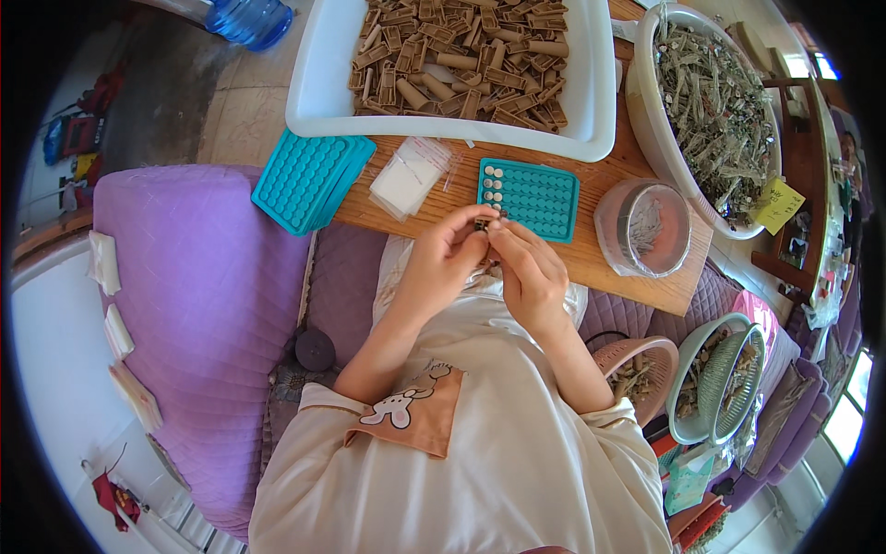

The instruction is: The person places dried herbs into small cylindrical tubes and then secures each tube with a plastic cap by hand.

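Observation:
My left hand (pixel 441 261) and my right hand (pixel 533 275) meet over my lap at the table's near edge. Their fingertips pinch a small dark piece (pixel 482 223), mostly hidden by the fingers; I cannot make out its kind. Just beyond them lies a teal tray (pixel 554 198) with rows of round hollows. Small silver round pieces (pixel 493 184) sit in hollows along its left side, and my fingers cover its near left corner. Left of the tray are a clear plastic bag with a white sheet (pixel 408 177) and a stack of similar teal trays (pixel 309 180).
A white tub (pixel 452 134) of brown plastic parts stands at the back of the wooden table (pixel 637 272). To the right are a round clear container (pixel 651 226) and a large basin (pixel 646 92) of small clear and metallic parts. Baskets (pixel 646 360) stand lower right; a purple cushion (pixel 185 305) is left.

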`<move>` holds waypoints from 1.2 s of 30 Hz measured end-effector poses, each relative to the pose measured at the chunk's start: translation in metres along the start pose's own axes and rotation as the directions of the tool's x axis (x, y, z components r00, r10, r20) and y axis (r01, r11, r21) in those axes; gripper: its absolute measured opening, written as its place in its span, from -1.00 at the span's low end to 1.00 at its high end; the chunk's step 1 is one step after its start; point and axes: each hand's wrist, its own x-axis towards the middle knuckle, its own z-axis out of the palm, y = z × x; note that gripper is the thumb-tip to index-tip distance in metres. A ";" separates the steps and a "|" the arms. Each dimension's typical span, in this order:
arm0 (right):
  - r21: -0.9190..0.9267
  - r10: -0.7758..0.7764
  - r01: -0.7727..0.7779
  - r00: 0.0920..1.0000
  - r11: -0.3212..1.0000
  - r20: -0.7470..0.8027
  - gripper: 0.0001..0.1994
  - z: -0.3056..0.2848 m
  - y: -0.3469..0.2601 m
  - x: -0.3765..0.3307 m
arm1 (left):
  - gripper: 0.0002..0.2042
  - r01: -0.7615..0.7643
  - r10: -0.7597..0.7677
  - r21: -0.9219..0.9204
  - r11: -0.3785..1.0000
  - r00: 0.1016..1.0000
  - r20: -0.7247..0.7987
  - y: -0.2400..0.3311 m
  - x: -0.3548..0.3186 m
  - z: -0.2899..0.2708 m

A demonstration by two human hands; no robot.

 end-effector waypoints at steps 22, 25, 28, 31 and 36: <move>0.071 0.453 -0.450 0.891 0.890 -0.038 -0.81 0.004 0.009 0.011 | -0.78 0.130 -0.131 -0.130 0.983 0.991 0.006 0.009 -0.003 -0.013; 0.111 0.289 -0.279 0.953 0.954 -0.090 -0.79 -0.001 -0.010 0.015 | -0.77 0.083 -0.074 -0.141 0.987 0.995 0.065 0.006 -0.005 -0.009; 0.088 0.147 -0.140 0.987 0.986 -0.071 -0.78 0.000 -0.012 0.013 | -0.75 0.077 -0.065 -0.155 0.985 0.994 0.082 0.009 -0.006 -0.003; 0.093 0.127 -0.123 0.991 0.988 -0.043 -0.78 -0.002 -0.014 0.011 | -0.75 0.025 -0.020 -0.072 0.997 0.997 0.070 0.010 -0.006 -0.002; 0.107 0.186 -0.170 0.968 0.980 -0.169 -0.79 -0.006 -0.017 0.009 | -0.77 0.007 -0.004 -0.039 0.999 0.998 0.069 0.015 -0.012 0.009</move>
